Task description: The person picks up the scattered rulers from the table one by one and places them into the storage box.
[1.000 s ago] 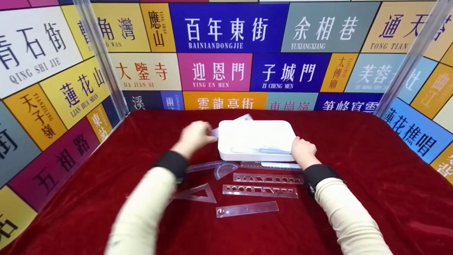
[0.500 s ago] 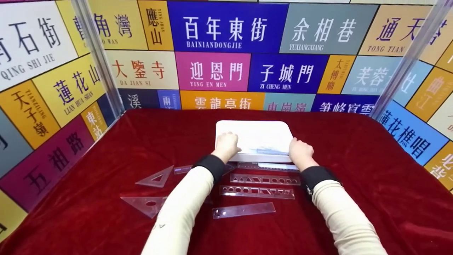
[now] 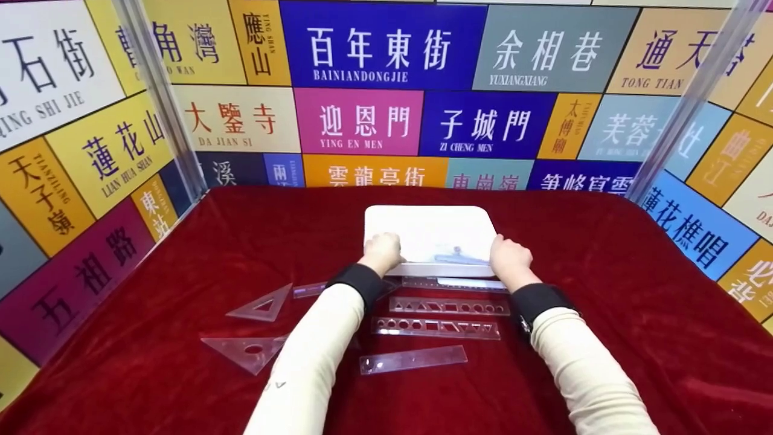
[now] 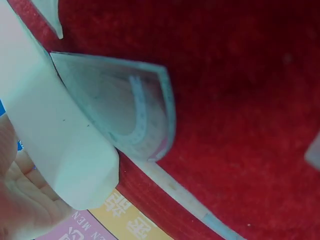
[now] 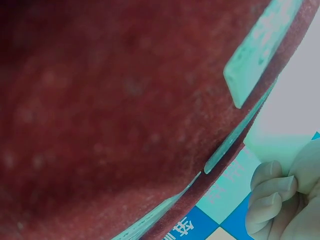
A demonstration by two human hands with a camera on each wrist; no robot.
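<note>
A white plastic box (image 3: 429, 232) with rounded corners stands at the centre of the red cloth, its inside showing pale with a bluish see-through shape (image 3: 462, 258) near the front wall. My left hand (image 3: 380, 251) grips its near left corner. On the opposite side, my right hand (image 3: 510, 257) holds the right end, fingers curled at the wall in the right wrist view. A clear protractor (image 4: 135, 110) lies by the box in the left wrist view. Just in front are a ruler (image 3: 423, 283) and two clear stencil rulers (image 3: 450, 306), one nearer.
Nearer me lies a plain clear ruler (image 3: 413, 360). To the left are two set squares, one smaller (image 3: 263, 305) and one larger (image 3: 238, 356), the latter partly behind my left sleeve. Printed sign panels (image 3: 386, 54) and clear posts (image 3: 682, 103) border the cloth.
My left hand has swung from beyond the box's left side to grip its near left corner. Clear pieces sticking out behind and left of the box no longer show. My right hand keeps its hold.
</note>
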